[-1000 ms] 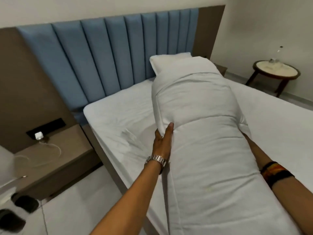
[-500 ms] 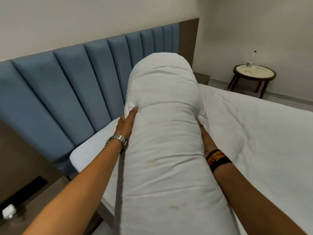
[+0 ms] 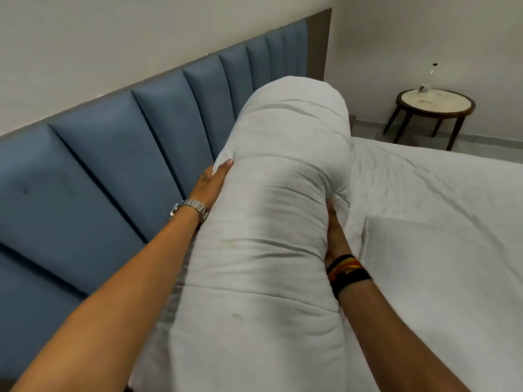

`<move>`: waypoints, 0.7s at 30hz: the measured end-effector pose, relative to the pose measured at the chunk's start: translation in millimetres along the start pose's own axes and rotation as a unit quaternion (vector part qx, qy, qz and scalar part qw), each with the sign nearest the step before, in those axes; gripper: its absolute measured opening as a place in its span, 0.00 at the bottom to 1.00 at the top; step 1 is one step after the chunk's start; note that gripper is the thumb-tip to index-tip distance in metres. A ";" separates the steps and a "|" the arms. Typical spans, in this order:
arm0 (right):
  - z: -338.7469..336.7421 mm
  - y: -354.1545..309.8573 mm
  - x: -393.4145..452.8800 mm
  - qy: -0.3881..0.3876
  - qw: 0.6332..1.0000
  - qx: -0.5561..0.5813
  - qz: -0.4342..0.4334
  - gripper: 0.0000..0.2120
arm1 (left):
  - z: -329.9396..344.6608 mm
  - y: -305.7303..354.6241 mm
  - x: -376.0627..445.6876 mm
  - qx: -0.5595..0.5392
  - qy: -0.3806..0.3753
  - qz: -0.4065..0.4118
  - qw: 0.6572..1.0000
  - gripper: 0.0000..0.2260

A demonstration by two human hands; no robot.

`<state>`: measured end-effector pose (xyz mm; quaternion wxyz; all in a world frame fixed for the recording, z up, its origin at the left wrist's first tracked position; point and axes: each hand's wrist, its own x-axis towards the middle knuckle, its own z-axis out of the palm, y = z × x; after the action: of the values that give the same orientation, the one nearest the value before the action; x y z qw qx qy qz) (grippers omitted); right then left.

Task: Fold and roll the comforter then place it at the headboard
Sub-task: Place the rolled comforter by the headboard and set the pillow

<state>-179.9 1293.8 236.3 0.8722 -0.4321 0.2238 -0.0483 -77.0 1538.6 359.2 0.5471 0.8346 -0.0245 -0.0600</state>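
The white comforter (image 3: 271,210) is rolled into a long thick bundle that runs lengthwise alongside the blue padded headboard (image 3: 119,165). My left hand (image 3: 210,183), with a metal watch on the wrist, presses flat against the roll's left side, between the roll and the headboard. My right hand (image 3: 334,230), with dark bands on the wrist, grips the roll's right side, fingers partly tucked under it. The roll's far end is raised toward the headboard's far corner. Whether the roll touches the mattress is hidden.
The bed's white sheet (image 3: 424,222) spreads out to the right of the roll. A small round side table (image 3: 435,104) with a bottle on it stands on the floor beyond the bed, near the far wall.
The roll, held between both hands, has moved left and closer to the headboard. My view has shifted forward, so the nightstand on the left has left the frame.
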 end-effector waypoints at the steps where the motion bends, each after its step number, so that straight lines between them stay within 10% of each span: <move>1: 6.6 26.9 17.0 0.033 0.998 -0.007 0.049 0.42 | -6.3 -25.4 17.3 0.012 -0.010 -0.006 1.000 0.31; 3: 18.4 81.6 37.3 0.086 0.986 -0.051 0.134 0.54 | -11.6 -84.5 38.7 0.044 -0.037 -0.035 0.998 0.35; 7: 35.9 173.8 52.8 0.170 0.908 -0.274 0.268 0.43 | 4.9 -208.4 43.3 0.292 -0.172 -0.074 0.938 0.33; 13: 72.6 184.8 108.5 0.189 0.766 -0.589 -0.177 0.39 | 37.8 -293.5 15.6 0.440 -0.021 0.091 0.893 0.31; 21: 60.3 204.6 205.6 0.046 0.635 -0.768 -0.074 0.39 | 52.7 -354.6 39.6 0.485 -0.009 0.108 0.868 0.32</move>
<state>7.9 1408.1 37.7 0.2080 -0.9584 0.1870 0.0565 -53.2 1628.3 10.8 0.0759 0.9864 -0.1450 0.0116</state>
